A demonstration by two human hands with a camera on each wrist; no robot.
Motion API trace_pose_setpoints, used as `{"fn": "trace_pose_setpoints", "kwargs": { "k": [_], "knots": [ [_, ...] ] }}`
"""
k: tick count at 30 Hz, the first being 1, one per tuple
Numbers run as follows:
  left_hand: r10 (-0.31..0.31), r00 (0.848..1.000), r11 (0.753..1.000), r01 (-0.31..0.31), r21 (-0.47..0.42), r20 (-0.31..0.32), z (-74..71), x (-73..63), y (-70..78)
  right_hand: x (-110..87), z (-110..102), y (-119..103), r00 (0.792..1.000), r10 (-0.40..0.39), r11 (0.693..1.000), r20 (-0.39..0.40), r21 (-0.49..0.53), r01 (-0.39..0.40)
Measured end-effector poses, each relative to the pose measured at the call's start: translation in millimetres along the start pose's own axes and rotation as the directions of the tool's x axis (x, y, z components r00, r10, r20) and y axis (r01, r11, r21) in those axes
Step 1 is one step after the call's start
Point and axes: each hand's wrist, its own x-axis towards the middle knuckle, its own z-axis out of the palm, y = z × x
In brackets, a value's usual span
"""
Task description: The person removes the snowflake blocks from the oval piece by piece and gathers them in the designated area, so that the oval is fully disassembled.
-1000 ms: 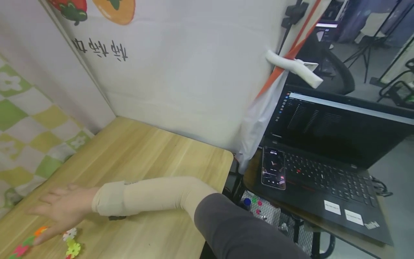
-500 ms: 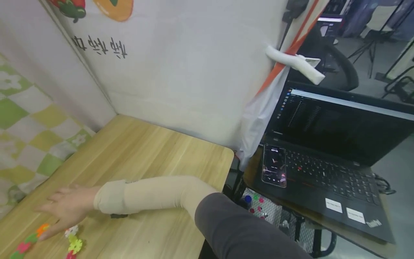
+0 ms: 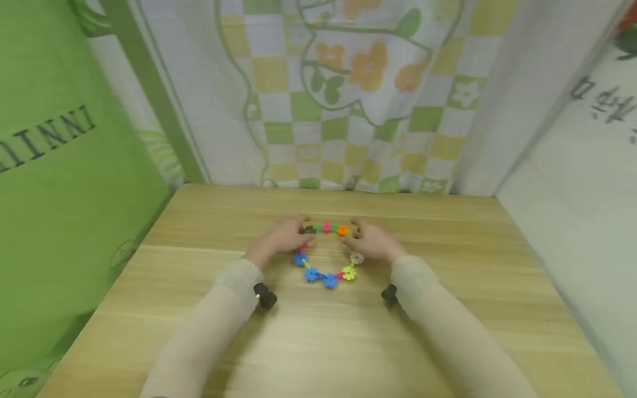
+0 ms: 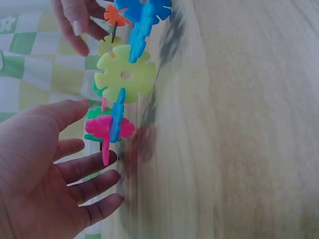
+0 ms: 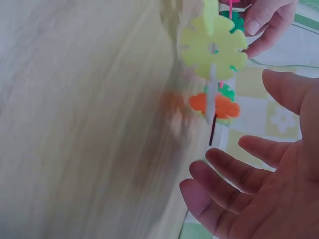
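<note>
A ring of interlocking flower-shaped plastic discs lies at the middle of the wooden table, in blue, yellow, pink, orange, green and white. My left hand is at its left side, with the thumb over the ring's edge in the head view. Opposite it, my right hand is beside the orange and white discs. In the left wrist view, the left hand's fingers spread loosely beside a pink disc, gripping nothing. The right wrist view has the right fingers relaxed next to an orange disc, with a yellow disc nearer the camera.
The wooden table runs up to a checked curtain at the back. A green cloth wall borders the left side and a white wall panel the right. Small black devices sit at both wrists.
The head view has swung left, from the laptop and phone at the right to the table straight ahead. The whole ring and both hands now show; the right hand stays beside the ring.
</note>
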Motion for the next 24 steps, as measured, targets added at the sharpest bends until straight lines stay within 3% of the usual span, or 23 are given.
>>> {"fn": "trace_pose_setpoints", "kwargs": {
  "k": [3,7,14,18,24],
  "knots": [
    [0.028,0.999,1.000,-0.028,-0.003,0.030,11.4,25.1,27.6,-13.7,-15,27,1.000,0.019,1.000,-0.019,0.013,-0.019],
    [0.026,0.999,1.000,-0.026,0.003,0.026,14.4,35.8,44.9,-13.5,-23,37,0.999,0.021,0.999,-0.039,0.027,-0.020],
    [0.043,0.998,0.998,-0.042,-0.036,0.034,13.7,43.7,57.1,-7.4,-31,38,0.996,0.067,0.995,-0.054,0.079,-0.063],
    [0.032,0.999,0.998,-0.030,-0.064,0.037,13.1,46.6,59.7,-2.8,-32,38,0.997,0.042,0.995,-0.066,0.091,-0.036],
    [0.049,0.999,0.998,-0.049,-0.032,0.017,14.2,49.6,61.7,4.7,-28,36,0.997,0.039,0.990,-0.060,0.139,-0.030]
  ]
}}
